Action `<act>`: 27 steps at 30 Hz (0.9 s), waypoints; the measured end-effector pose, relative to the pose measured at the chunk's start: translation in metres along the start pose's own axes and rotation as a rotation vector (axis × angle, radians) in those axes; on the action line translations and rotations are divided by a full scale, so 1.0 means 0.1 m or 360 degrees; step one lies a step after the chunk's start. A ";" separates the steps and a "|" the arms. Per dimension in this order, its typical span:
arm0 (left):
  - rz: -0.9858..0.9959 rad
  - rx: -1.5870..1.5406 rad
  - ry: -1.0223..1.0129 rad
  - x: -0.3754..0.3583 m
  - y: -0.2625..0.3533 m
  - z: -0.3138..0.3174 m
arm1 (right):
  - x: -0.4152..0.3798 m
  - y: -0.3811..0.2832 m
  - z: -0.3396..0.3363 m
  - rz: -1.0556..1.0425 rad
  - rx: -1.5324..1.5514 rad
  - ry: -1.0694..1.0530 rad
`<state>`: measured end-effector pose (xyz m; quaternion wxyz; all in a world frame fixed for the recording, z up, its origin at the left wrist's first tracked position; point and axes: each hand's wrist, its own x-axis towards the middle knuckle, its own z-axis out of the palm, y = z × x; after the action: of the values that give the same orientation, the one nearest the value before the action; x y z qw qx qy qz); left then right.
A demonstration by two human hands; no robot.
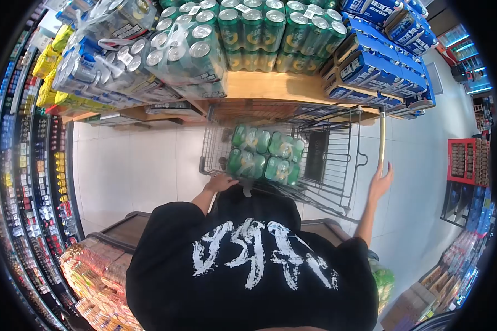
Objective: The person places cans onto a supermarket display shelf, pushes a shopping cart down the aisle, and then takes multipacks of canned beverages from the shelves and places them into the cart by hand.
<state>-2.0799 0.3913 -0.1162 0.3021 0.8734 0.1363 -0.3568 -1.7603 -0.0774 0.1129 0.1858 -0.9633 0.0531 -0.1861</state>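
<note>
A wire shopping cart (328, 190) stands in front of me, with a pack of green cans (266, 154) in its basket. My left hand (222, 182) is closed over the cart's near rim, beside the pack's near left corner. At the right, my right hand (380, 181) is at the near end of the cart's yellowish handle bar (382, 138), its thumb and fingers apart. The hand touches or nearly touches the bar; a firm grip does not show.
Beyond the cart, a wooden display shelf (265, 85) holds green can packs (251, 27), with blue cartons (375, 71) at its right. Stocked shelves (33, 165) line the left. Bagged goods (96, 276) lie at the lower left. A red display stand (463, 160) is far right.
</note>
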 end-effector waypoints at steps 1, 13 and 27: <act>-0.0062 0.0003 -0.0134 -0.06 0.11 -0.14 | 0.05 0.23 -0.01 0.0167 0.0007 -0.0230; 0.0146 -0.0020 0.0391 -0.11 -0.42 0.44 | -0.22 0.79 0.32 0.0106 -0.0242 -0.0494; 0.0378 -0.0183 0.0932 -0.67 -1.07 0.62 | -0.51 0.51 0.51 0.0028 -0.0299 -0.0482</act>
<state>-2.2091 0.4352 -0.1502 0.3385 0.9302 0.1346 -0.0443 -1.7900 -0.0980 0.0321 0.1024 -0.9930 0.0500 -0.0314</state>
